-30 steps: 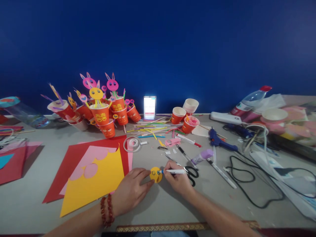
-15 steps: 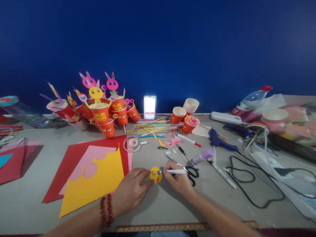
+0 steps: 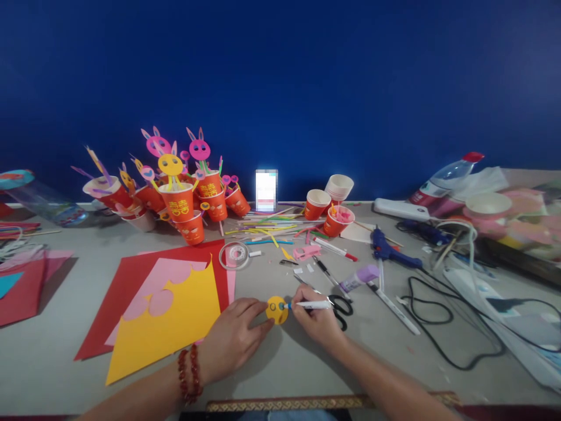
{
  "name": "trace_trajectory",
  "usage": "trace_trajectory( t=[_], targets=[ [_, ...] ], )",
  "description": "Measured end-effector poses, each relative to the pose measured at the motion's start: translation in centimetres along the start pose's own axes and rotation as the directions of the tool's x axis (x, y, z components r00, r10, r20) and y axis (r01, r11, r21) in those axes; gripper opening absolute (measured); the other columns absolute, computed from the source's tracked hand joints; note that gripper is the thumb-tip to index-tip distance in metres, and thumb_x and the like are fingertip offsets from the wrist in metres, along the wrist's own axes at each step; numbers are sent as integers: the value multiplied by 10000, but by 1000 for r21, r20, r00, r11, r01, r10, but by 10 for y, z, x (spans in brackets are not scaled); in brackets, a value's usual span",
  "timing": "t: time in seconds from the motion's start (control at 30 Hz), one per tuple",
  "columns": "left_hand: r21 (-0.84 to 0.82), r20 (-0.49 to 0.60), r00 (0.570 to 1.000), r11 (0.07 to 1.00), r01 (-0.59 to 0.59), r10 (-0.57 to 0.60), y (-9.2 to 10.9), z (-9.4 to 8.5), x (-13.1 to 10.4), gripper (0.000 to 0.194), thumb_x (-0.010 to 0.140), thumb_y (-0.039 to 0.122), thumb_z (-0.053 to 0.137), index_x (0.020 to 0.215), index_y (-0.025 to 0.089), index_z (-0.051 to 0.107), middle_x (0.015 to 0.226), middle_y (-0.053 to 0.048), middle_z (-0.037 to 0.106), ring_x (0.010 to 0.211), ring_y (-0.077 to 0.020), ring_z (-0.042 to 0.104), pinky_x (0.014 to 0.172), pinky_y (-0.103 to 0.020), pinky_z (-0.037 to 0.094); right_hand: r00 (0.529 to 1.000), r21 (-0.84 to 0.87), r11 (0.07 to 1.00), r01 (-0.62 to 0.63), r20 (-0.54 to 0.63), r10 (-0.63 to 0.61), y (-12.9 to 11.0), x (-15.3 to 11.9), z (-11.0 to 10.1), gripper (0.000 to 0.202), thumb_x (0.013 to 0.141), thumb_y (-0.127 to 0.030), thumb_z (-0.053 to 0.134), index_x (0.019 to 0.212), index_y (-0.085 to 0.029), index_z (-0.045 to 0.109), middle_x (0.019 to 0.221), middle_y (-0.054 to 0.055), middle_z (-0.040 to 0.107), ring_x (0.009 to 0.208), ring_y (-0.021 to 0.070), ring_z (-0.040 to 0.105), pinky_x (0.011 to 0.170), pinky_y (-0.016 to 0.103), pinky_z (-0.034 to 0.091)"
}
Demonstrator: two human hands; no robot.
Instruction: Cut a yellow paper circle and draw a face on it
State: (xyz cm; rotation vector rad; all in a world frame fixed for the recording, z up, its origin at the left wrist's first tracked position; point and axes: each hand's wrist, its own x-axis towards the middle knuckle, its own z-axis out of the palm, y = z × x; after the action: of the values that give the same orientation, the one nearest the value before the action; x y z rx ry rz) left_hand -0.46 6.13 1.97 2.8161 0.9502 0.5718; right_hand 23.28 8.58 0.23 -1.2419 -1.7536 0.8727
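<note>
A small yellow paper circle (image 3: pixel 277 316) lies on the table, with a blue eye outline drawn on its left part and more blue on the right. Resting at its left edge, my left hand (image 3: pixel 234 339) holds it down with thumb and fingertips. In my right hand (image 3: pixel 319 324) is a white marker (image 3: pixel 313 304) with a blue end, pinched between thumb and fingers. The marker's tip meets the circle's right part. Black-handled scissors (image 3: pixel 344 313) lie beside my right hand, their blades partly hidden behind it.
Yellow, pink and red paper sheets (image 3: pixel 175 327) overlap at left. Red paper cups (image 3: pixel 179 204) with rabbit figures stand behind them. A glue stick (image 3: pixel 360 278), a blue glue gun (image 3: pixel 392 251) and a black cable (image 3: pixel 438 345) lie at right. Pipe cleaners (image 3: pixel 263 225) are heaped at the back.
The marker's tip has shifted very slightly on the circle. Both hands and the circle otherwise keep their places.
</note>
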Motion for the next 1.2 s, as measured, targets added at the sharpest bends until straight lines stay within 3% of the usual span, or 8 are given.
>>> trace_trajectory(
  t=[1.2],
  targets=[
    [-6, 17, 1000, 1000, 15, -15, 1, -1, 0, 324, 918, 129, 539, 1224, 200, 616, 1260, -126, 586, 1116, -280, 541, 911, -469, 534, 1000, 41, 999, -15, 9, 15, -5, 1, -3, 126, 782, -186, 533, 657, -206, 528, 571, -34, 517, 525, 126, 443, 500, 238, 339]
  ],
)
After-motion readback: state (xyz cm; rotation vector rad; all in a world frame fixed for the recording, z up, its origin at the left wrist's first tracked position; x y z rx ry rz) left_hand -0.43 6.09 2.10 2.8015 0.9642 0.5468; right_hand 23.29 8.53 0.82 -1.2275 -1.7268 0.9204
